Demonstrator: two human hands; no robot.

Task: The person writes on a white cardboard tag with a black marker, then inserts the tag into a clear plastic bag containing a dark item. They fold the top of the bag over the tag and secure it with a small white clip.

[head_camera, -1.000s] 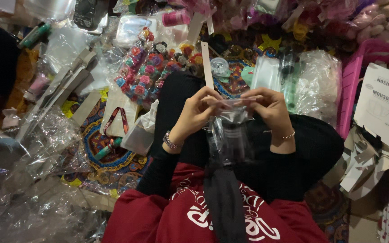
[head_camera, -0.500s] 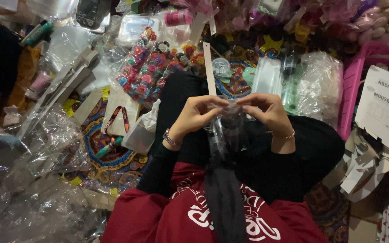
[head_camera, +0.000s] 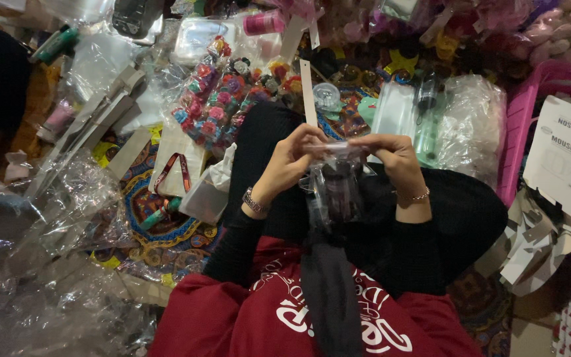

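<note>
Patterned floor mat (head_camera: pixel 166 231) in dim light, covered with clear plastic wrap (head_camera: pixel 54 218), cardboard pieces (head_camera: pixel 536 244), pink crate (head_camera: pixel 523 125).

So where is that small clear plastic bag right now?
In the head view, the small clear plastic bag hangs at centre frame, pinched at its top edge between the left hand and right hand, above the person's lap.

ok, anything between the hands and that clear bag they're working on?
Nothing visible. The left hand and right hand both already pinch the top edge of the clear plastic bag, which hangs between them over the lap.
</note>
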